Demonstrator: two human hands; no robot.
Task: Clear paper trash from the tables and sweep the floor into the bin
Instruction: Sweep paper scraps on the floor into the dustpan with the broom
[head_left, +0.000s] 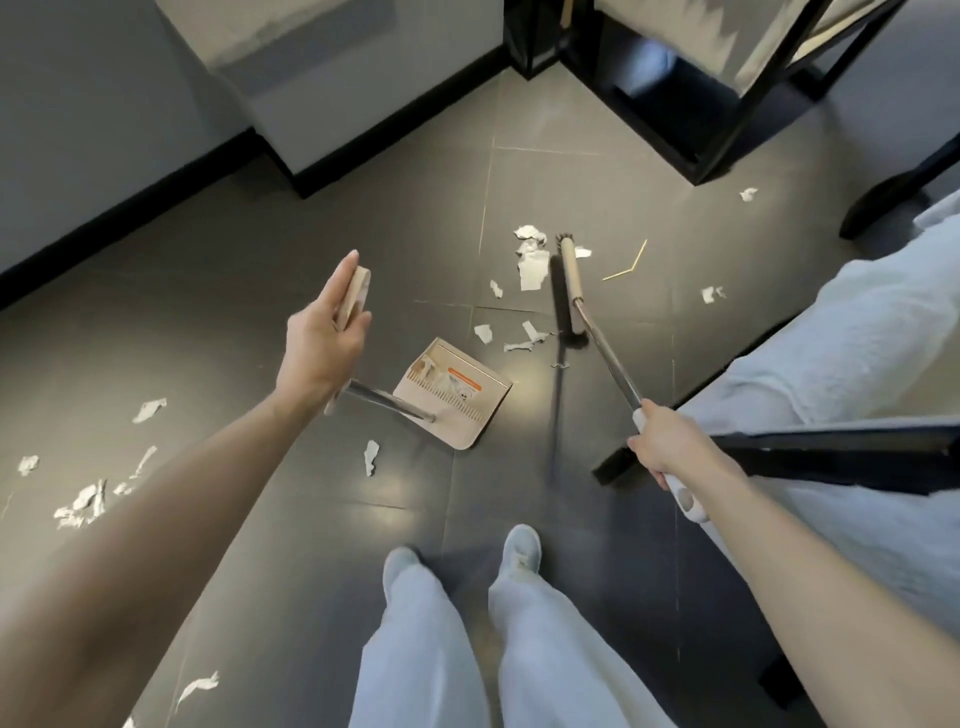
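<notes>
A dark grey tiled floor (415, 234) is stretching between white walls with black skirting, and torn white paper scraps (532, 260) are lying scattered across it; the thickest cluster is sitting just beside the beige broom head with dark bristles (566, 291), while other bits are lying well apart near the left edge. The right hand (660, 447) is gripping the broom's white handle, fingers curled round it; the left hand (324, 338) is pinching the beige grip of the long-shafted beige plastic dustpan (452, 395) between thumb and straight fingers; the hands are working well apart. The dustpan is resting on the floor between them, holding a few scraps and bearing an orange label whose writing is too small to read; a thin yellow stick (626, 262) is lying just right of the broom head.
</notes>
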